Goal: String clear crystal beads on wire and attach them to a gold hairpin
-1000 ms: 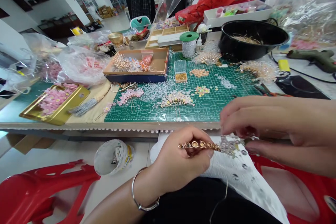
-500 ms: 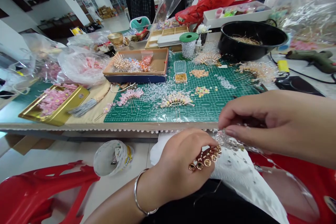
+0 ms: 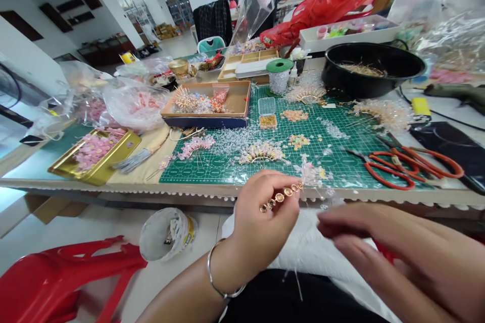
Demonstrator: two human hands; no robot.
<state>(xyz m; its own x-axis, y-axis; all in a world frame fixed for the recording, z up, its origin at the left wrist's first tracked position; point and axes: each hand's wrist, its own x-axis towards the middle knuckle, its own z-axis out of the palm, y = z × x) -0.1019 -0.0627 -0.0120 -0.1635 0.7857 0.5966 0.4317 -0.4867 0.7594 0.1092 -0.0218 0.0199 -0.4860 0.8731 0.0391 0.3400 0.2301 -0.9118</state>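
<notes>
My left hand [image 3: 261, 222] is closed around a gold hair ornament [image 3: 282, 197] with a row of round gold rings. From its far side a spray of clear and pale flower beads [image 3: 310, 174] sticks out over the front of the mat, with fine wires hanging below. My right hand [image 3: 382, 247] is just right of the beads, smeared by motion. A gap shows between its thumb and fingers; whether a thin wire is in them I cannot make out. Finished-looking beaded ornaments [image 3: 261, 153] in pale yellow and pink lie on the green cutting mat [image 3: 227, 174].
Red-handled pliers [image 3: 394, 166] lie at the mat's right. Behind are a black basin [image 3: 373, 93], a spool [image 3: 279, 81] and an open box [image 3: 208, 121]. A gold tin [image 3: 91, 174] of pink flowers stands left. Below are a bucket [image 3: 151, 250] and a red stool [image 3: 64, 277].
My left hand has risen slightly and turned with the ornament, bringing the beads up over the mat edge. My right hand has moved down, uncovering the pliers, and its earlier pinch has loosened.
</notes>
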